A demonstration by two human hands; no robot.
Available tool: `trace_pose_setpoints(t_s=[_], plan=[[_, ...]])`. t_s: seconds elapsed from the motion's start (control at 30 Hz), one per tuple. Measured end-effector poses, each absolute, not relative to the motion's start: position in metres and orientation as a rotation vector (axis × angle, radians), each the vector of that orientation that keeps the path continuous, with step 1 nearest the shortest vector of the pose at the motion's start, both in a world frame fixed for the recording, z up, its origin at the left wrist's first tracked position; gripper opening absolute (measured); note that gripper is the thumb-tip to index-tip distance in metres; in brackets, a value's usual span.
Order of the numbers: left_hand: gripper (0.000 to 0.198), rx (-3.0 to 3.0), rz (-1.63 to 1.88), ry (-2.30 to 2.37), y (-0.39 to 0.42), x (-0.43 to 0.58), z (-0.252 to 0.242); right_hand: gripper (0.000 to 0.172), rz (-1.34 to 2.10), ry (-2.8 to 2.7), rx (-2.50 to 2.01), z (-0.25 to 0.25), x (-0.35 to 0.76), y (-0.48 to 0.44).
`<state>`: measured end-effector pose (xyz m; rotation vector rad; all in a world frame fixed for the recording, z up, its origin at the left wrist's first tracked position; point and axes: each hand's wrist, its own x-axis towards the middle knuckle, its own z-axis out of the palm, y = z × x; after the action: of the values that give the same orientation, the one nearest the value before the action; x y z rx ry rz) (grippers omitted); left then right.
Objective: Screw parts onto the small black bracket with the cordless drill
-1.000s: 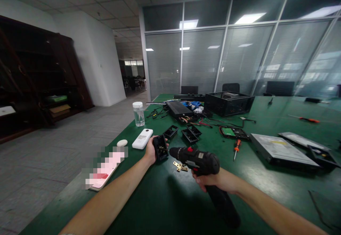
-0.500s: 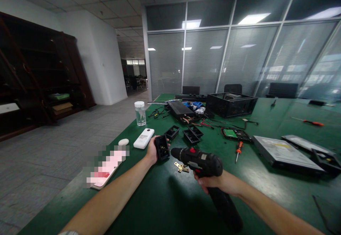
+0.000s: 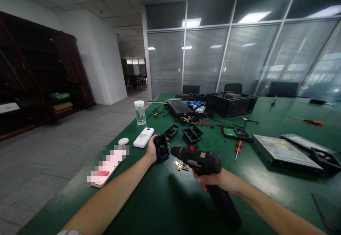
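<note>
My left hand grips a small black plastic housing and holds it upright on the green table, its open side with brass contacts facing right. My right hand is wrapped around the handle of a black cordless drill. The drill's chuck points left, just short of the housing. Small brass pieces lie on the table under the drill.
Similar black housings lie beyond. A white remote, a white oval object and a water bottle sit at left near the table edge. A red-handled screwdriver, a flat disc drive and a black case lie to the right.
Both hands hold nearly the same pose. The drill tip has crept slightly closer to the housing; the view has shifted a little.
</note>
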<state>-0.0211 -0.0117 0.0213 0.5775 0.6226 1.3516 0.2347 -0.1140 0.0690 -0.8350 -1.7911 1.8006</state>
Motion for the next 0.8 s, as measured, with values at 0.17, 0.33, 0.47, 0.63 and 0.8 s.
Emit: trace_pose_setpoints(t_s=[0.17,0.33,0.47,0.63,0.8], plan=[[0.039,0.577,1.333,0.624,-0.0121,-0.0214,0.0219,0.031,1.796,-1.786,-0.863,0.0675,0.2345,-0.1121],[0.04,0.592,1.337,0.617,-0.0115,-0.0217,0.0206,0.029,1.798,-1.814,-0.827,0.0679,0.2348,-0.112],[0.039,0.606,1.335,0.618,-0.0112,-0.0216,0.02,0.023,1.773,-1.838,-0.815,0.0719,0.2343,-0.1146],[0.039,0.604,1.337,0.622,-0.0111,-0.0216,0.0198,0.024,1.757,-1.832,-0.82,0.0719,0.2343,-0.1152],[0.041,0.593,1.322,0.633,-0.0111,-0.0211,0.021,0.024,1.785,-1.824,-0.787,0.0691,0.2342,-0.1135]])
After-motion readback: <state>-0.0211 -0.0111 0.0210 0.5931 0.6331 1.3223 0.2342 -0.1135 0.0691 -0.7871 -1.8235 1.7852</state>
